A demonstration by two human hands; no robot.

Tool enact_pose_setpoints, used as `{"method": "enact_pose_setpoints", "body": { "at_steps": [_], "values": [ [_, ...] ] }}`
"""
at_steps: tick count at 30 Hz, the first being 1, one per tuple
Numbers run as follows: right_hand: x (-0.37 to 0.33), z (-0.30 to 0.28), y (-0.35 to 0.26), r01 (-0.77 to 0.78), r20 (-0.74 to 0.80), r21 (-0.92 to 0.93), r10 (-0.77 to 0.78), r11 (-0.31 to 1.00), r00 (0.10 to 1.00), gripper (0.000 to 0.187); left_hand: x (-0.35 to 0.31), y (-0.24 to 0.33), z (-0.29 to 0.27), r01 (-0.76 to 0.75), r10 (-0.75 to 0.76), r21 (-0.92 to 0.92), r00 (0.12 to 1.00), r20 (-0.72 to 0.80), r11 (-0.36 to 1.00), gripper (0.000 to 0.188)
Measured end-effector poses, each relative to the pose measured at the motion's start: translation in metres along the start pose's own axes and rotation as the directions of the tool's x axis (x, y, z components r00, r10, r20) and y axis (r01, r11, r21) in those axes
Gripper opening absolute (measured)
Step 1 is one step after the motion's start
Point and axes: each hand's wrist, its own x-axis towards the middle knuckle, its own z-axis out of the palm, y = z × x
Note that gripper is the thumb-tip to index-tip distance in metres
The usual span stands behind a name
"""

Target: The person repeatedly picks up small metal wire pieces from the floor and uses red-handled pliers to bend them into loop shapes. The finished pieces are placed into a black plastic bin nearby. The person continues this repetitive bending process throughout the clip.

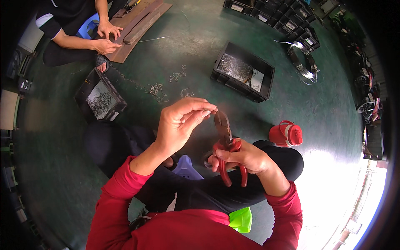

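My right hand is wrapped around the red handles of a pair of cutting pliers, with the metal jaws pointing away from me. Just left of the jaws, my left hand pinches something tiny between thumb and fingertips. What it is stays too small to make out, though its tip lies close beside the jaws. Beyond my hands, several small bent wire pieces lie in loose piles on the green floor.
A black crate of wire pieces stands ahead, another black crate to the left. A red jug sits by my right knee. Farther off are a wire coil and stacked crates. A co-worker's hands touch a brown board.
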Motion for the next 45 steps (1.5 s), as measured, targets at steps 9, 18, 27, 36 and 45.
{"method": "enact_pose_setpoints", "body": {
  "at_steps": [9, 18, 27, 36, 45],
  "values": [
    [-0.007, 0.007, -0.002, -0.011, -0.426, -0.710, -0.417, 0.705, 0.803, 0.027, 0.010, 0.019, -0.016, 0.480, -0.470, 0.011, 0.854, 0.224, 0.877, 0.028],
    [0.000, 0.001, 0.005, 0.054, -0.414, -0.746, -0.526, 0.663, 0.743, 0.029, -0.002, 0.023, 0.002, 0.415, -0.415, 0.043, 0.886, 0.209, 0.909, 0.029],
    [-0.007, 0.004, -0.015, -0.109, -0.389, -0.498, -0.109, 0.860, 0.915, 0.026, -0.005, 0.011, 0.002, 0.114, -0.167, 0.311, 0.974, 0.150, 0.943, 0.027],
    [-0.005, 0.000, -0.005, 0.004, -0.331, -0.572, -0.235, 0.820, 0.914, 0.027, -0.002, 0.017, -0.002, 0.322, -0.358, 0.182, 0.906, 0.224, 0.929, 0.028],
    [-0.009, 0.004, -0.011, -0.073, -0.346, -0.526, -0.135, 0.847, 0.928, 0.026, -0.002, 0.016, -0.004, 0.257, -0.323, 0.275, 0.918, 0.230, 0.927, 0.027]
  ]
}}
